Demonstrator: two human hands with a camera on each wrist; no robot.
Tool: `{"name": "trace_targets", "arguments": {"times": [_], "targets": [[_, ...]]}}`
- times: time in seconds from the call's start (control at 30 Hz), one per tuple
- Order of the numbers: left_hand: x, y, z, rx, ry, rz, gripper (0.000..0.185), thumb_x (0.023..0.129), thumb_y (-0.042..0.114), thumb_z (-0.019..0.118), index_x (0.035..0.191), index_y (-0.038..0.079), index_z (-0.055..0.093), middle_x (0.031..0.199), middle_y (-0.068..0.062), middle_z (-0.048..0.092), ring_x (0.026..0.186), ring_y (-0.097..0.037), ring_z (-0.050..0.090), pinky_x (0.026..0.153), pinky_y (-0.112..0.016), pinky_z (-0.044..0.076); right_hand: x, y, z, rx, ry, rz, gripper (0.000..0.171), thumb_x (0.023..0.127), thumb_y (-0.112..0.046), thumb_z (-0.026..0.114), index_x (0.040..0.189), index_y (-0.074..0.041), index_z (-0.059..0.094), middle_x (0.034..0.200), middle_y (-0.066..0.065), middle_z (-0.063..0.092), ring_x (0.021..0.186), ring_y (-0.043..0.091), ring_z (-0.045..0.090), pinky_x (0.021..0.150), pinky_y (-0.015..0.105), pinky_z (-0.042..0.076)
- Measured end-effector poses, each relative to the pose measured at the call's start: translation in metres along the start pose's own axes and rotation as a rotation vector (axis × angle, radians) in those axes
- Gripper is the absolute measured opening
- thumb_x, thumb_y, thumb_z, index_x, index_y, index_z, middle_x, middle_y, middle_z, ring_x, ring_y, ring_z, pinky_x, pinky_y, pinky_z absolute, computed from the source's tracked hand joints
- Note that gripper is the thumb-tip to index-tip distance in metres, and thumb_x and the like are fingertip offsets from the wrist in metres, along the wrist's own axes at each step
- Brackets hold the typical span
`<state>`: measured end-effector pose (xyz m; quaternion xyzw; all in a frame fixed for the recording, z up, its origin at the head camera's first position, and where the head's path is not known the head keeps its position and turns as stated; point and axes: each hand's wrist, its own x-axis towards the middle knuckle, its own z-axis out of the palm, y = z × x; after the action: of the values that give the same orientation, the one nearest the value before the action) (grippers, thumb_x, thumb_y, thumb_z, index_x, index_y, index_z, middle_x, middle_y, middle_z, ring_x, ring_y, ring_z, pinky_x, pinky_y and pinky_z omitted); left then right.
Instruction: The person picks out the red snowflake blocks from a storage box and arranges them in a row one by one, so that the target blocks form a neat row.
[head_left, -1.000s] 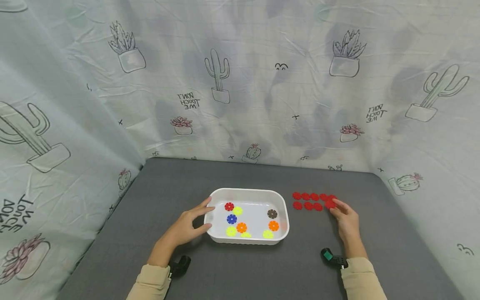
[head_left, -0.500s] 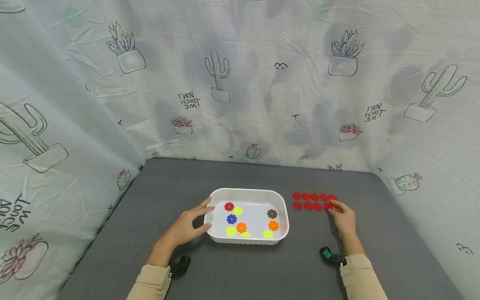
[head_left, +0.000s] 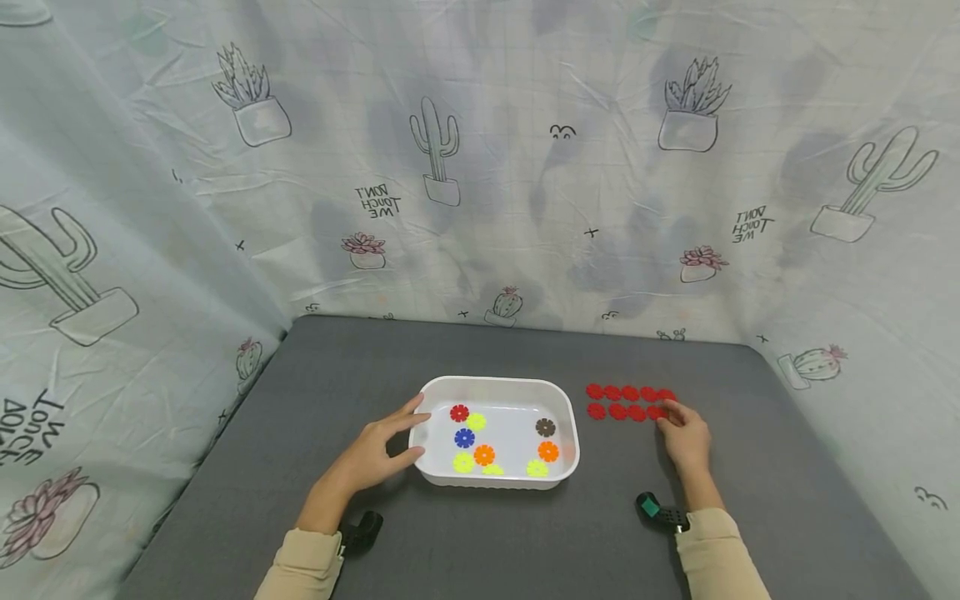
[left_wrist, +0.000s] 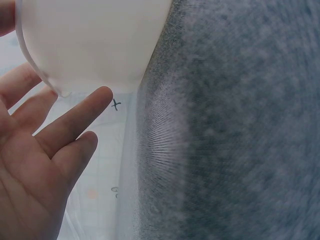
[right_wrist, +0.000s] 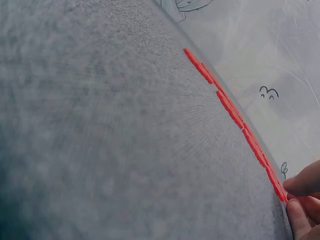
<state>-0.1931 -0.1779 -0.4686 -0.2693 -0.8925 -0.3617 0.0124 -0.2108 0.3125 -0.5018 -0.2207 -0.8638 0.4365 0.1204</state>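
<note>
In the head view my left hand (head_left: pixel 369 454) holds the left end of a white plastic tray (head_left: pixel 495 482), two fingers hooked over the rim and the thumb by the near corner. The left wrist view shows the lower fingers (left_wrist: pixel 75 118) stretched out beside the tray's outer wall (left_wrist: pixel 95 45). At the right, two rows of red slotted plastic discs (head_left: pixel 630 393) lie flat. My right hand (head_left: pixel 686 437) pinches the last red disc (head_left: pixel 655 412) of the nearer row, partly hidden by its fingers. From the right wrist, thumb and fingers (right_wrist: pixel 300 184) meet at that row's end.
Inside the tray lie loose discs: a red one (head_left: pixel 459 412), a blue one (head_left: pixel 464 437), a brown one (head_left: pixel 545 427), plus orange and yellow ones. A grey cloth-covered table (head_left: pixel 510 542) carries everything. Printed curtains (head_left: pixel 495 183) rise behind and at both sides.
My right hand has brought the red disc slightly down and left into the end of the nearer row, and then barely moved. The left hand and the tray have stayed put.
</note>
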Motion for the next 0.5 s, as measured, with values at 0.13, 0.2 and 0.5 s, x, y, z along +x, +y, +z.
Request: {"name": "trace_targets", "arguments": {"times": [0.13, 0.2, 0.5], "targets": [[-0.0001, 0.001, -0.0009, -0.004, -0.006, -0.013, 0.051, 0.081, 0.036, 0.062, 0.128, 0.019, 0.051, 0.145, 0.004, 0.03, 0.128, -0.019, 0.037, 0.097, -0.046, 0.038, 0.0004, 0.0005, -0.0013, 0.1, 0.011, 0.04, 0.039, 0.086, -0.006, 0.055, 0.124, -0.001, 0.051, 0.122, 0.022, 0.052, 0.111, 0.029, 0.05, 0.066, 0.004, 0.038], [0.0001, 0.0015, -0.0012, -0.005, -0.008, -0.011, 0.051, 0.082, 0.036, 0.062, 0.128, 0.018, 0.051, 0.145, 0.003, 0.03, 0.128, -0.019, 0.037, 0.097, -0.046, 0.038, -0.0001, 0.0007, -0.0021, 0.135, 0.013, 0.05, 0.039, 0.087, -0.007, 0.054, 0.125, -0.001, 0.05, 0.122, 0.022, 0.052, 0.112, 0.029, 0.049, 0.063, -0.001, 0.034], [0.0007, 0.0029, -0.0023, 0.001, -0.007, 0.001, 0.05, 0.082, 0.036, 0.062, 0.127, 0.018, 0.051, 0.145, 0.001, 0.031, 0.127, -0.021, 0.038, 0.097, -0.047, 0.038, -0.0028, -0.0034, -0.0056, 0.204, 0.003, 0.07, 0.041, 0.088, -0.014, 0.055, 0.127, -0.003, 0.049, 0.124, 0.02, 0.052, 0.106, 0.017, 0.048, 0.066, 0.001, 0.037]]}}
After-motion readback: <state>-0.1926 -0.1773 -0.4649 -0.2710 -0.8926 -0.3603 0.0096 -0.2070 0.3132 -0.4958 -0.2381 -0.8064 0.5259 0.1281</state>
